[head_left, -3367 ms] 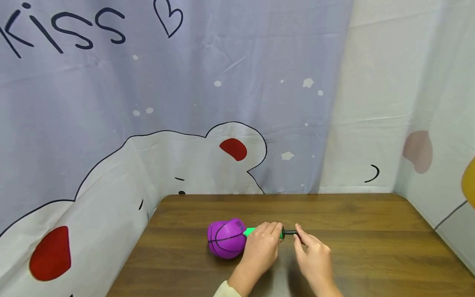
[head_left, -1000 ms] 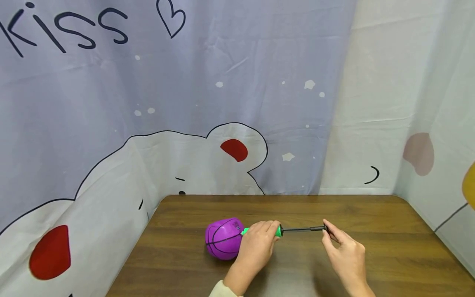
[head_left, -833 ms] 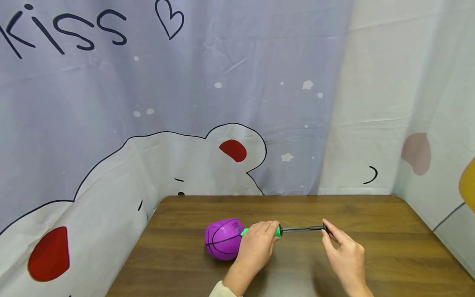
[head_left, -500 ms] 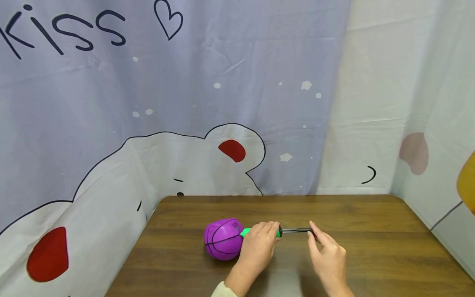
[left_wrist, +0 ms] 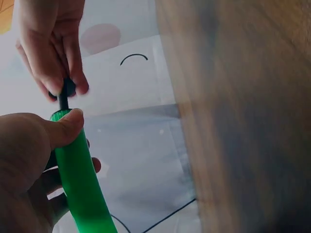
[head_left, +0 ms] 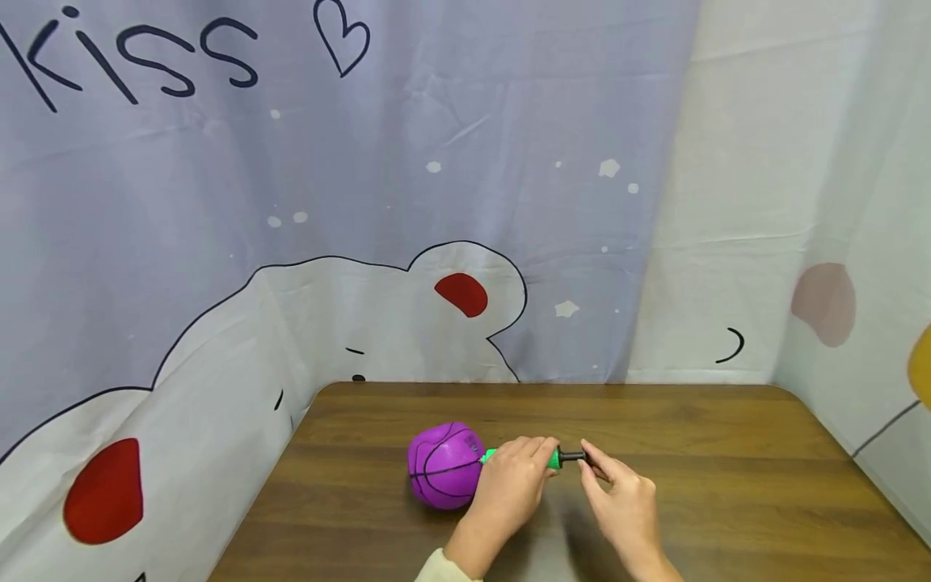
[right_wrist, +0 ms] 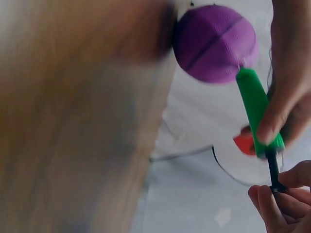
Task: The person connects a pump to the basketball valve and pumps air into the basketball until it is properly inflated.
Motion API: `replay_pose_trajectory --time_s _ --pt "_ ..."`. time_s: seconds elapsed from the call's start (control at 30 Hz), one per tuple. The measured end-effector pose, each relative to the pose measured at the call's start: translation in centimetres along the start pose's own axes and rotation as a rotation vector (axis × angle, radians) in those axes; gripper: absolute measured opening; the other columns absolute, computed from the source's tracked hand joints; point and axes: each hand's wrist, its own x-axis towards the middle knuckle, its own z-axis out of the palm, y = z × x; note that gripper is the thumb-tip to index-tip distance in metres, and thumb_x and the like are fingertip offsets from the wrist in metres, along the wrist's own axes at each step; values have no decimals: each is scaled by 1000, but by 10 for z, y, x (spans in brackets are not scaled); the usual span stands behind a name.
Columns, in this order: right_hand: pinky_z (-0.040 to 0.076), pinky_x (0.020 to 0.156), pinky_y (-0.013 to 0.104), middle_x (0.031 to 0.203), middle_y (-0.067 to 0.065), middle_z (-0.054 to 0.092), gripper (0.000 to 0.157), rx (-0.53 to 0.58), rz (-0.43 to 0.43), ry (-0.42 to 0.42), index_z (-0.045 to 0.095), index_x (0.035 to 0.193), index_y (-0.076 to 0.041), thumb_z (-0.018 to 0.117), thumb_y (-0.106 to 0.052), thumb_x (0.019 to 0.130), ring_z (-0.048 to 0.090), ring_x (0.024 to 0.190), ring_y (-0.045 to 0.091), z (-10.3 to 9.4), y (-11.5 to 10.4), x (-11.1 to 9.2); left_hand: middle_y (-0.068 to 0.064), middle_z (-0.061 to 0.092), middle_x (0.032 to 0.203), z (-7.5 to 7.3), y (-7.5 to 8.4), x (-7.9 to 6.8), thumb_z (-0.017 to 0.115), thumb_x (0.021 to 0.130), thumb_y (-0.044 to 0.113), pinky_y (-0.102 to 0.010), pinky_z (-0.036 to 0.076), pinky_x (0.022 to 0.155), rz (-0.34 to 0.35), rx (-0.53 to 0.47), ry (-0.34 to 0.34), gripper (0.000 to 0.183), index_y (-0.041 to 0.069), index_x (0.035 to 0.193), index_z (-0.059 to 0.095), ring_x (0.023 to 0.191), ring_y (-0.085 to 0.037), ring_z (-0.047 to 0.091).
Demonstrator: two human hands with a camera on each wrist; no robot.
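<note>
On the wooden surface (head_left: 727, 485), a dented purple ball (head_left: 442, 470), probably light and soft, touches a green pump (right_wrist: 251, 99). The left hand (head_left: 511, 485) grips its likely stiff barrel (left_wrist: 85, 187), the surest hold; the right hand (head_left: 624, 501) pinches its black handle (left_wrist: 71, 87).

Green pump (head_left: 555, 460) partly hidden by left fingers (head_left: 533, 447); yellow patch (head_left: 922, 368) cropped.

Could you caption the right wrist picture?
Left hand holds green pump to purple ball; right hand pinches the pump's handle.
</note>
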Motion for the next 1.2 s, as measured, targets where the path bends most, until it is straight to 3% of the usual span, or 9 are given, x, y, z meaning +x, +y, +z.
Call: replay_pose_trajectory --time_s 0.1,0.3,0.4,0.73,0.83,1.0,1.1,1.2 --pt "52 65 5 90 8 78 35 -14 51 14 79 105 -5 81 7 73 72 71 1 -13 7 7 8 72 107 -2 -2 0 83 81 33 -25 57 87 -24 -22 -23 42 16 116 69 96 -9 68" --pt "39 41 9 92 9 78 32 -31 203 21 79 109 -9 77 4 80 52 80 -26 -37 17 14 7 72 109 -4 -7 -1 80 83 31 -25 55 91 -45 -20 -60 41 15 119 67 99 -10 68" --pt "29 32 15 92 10 78 32 -36 236 11 79 111 -9 76 3 81 48 81 -30 -42 19 14 7 72 108 -4 -8 -1 81 83 31 -25 55 90 -39 -19 -60 40 15 117 67 98 -10 68" --pt "27 33 16 94 10 77 31 -49 218 24 79 110 -9 78 2 81 47 84 -30 -41 19 13 5 72 108 -2 -7 -1 81 83 30 -26 55 89 -38 4 -56 40 13 117 68 96 -11 68" --pt "25 32 15 93 10 77 32 -58 193 30 79 109 -9 79 3 79 51 83 -26 -36 18 10 5 72 108 -2 -6 -2 82 83 29 -26 56 90 -27 11 -56 40 13 117 69 96 -12 68" --pt "49 51 8 90 10 78 34 -83 84 49 79 107 -6 80 6 75 72 73 5 -21 11 2 5 73 107 -2 -1 -1 83 80 31 -24 56 90 -5 56 -32 41 12 114 71 94 -11 67" --pt "56 60 12 87 10 78 35 -78 38 34 79 106 -3 81 8 73 75 66 20 -9 2 -2 6 72 104 -1 1 -1 84 78 32 -23 56 87 8 73 -8 41 13 111 71 91 -10 66" --pt "57 61 15 85 9 77 35 -58 25 8 79 105 -2 82 7 71 74 65 21 0 -5 -4 6 72 103 0 4 0 85 77 33 -22 56 86 24 73 18 41 13 110 71 90 -10 67"
